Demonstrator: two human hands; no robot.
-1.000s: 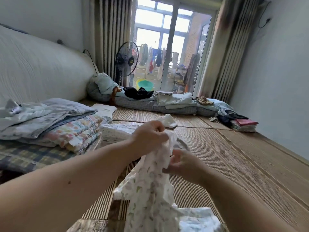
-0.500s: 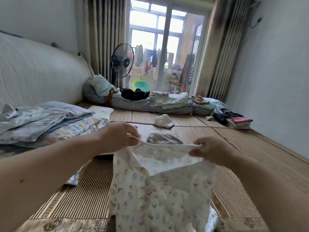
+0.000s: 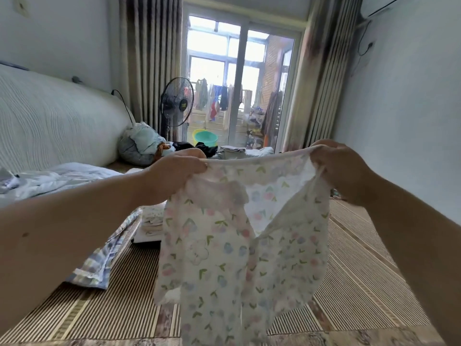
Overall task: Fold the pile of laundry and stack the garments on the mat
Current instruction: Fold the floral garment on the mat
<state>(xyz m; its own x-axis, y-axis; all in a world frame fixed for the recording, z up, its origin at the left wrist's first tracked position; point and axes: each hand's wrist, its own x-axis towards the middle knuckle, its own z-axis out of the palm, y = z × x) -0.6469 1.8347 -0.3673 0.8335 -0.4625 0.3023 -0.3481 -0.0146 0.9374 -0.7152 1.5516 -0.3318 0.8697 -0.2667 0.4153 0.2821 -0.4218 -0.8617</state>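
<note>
The floral garment (image 3: 224,245) hangs spread open in the air above the striped mat (image 3: 361,283), in front of the mat's middle. The left hand (image 3: 174,173) pinches one top corner with curled fingers. The right hand (image 3: 341,171) grips the other top corner in its closed fingers. On the mat's left side lies a checked blanket (image 3: 99,265). Beyond the mat's far end stands a black fan (image 3: 177,102).
</note>
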